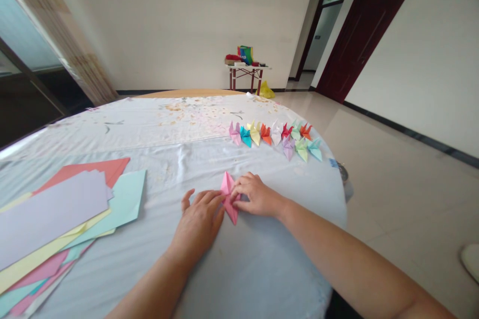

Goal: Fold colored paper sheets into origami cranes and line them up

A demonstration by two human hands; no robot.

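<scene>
white-clothed table [168, 152]; left hand [198, 222] grip open, flat against pink paper [232, 213]; right hand [256, 197] grip pinching it

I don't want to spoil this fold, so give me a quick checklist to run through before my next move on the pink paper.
1. Pink folded paper lying on the table: ok.
2. Left hand steadying it: ok, flat, fingertips at its left edge.
3. Right hand grip: cannot tell, pinching or pressing.
4. Crease alignment: cannot tell, fingers cover it.
5. Finished paper figures out of the way: ok, further back.
6. Loose sheets apart: ok, far left.
</scene>
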